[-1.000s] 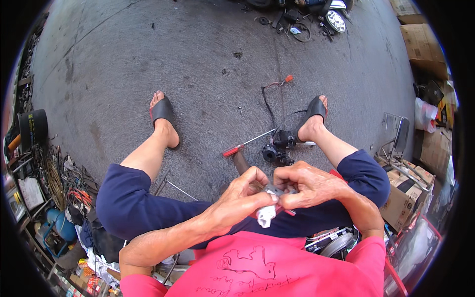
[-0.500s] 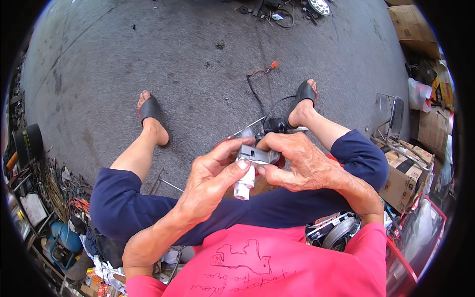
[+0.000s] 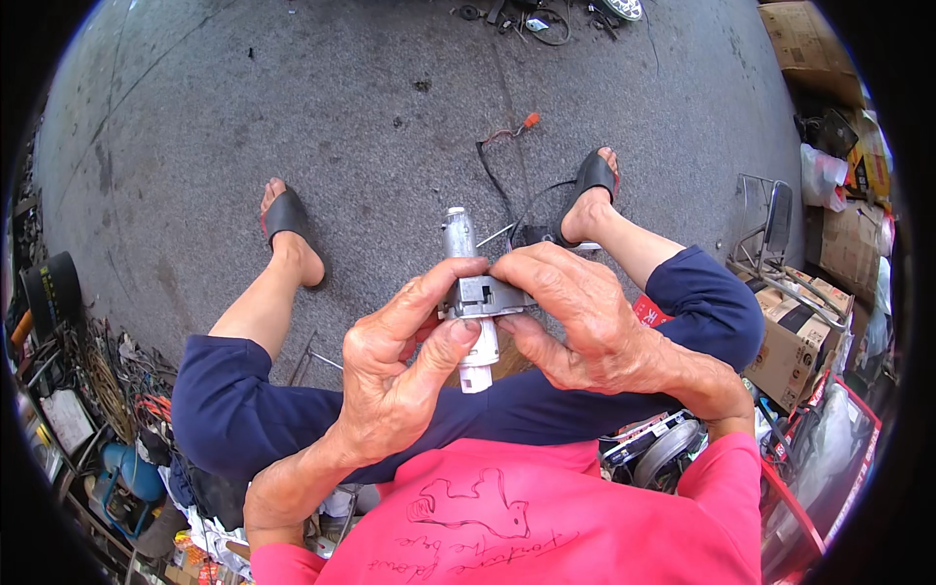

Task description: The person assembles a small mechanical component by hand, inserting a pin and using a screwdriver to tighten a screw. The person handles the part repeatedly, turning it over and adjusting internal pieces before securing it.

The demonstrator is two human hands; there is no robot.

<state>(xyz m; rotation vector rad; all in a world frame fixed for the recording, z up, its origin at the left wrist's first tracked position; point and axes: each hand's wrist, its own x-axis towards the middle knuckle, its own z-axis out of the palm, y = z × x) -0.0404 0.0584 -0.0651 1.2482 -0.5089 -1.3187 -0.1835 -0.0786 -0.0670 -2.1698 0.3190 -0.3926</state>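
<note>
Between my two hands, above my lap, is a grey metal cylinder assembly [image 3: 476,298] with a blocky middle, resembling a lock barrel. Its silver tube points away from me, and a white end points toward me. My left hand [image 3: 400,356] pinches the block from the left, thumb on the near side and fingers behind it. From the right, my right hand [image 3: 580,317] grips the block's other side between thumb and bent forefinger. The remaining fingertips of both hands are partly hidden behind the part.
On the floor ahead lies a dark cable with an orange connector [image 3: 531,120]. Metal scraps and a wire loop [image 3: 549,27] lie at the far edge. Cardboard boxes [image 3: 795,341] and a metal-framed chair [image 3: 777,219] stand at right. Cables and a blue machine [image 3: 130,475] crowd the left.
The cylinder assembly has tilted so its silver tube now shows, pointing away from me. Both hands still hold it; my left hand has shifted slightly left and my view a little.
</note>
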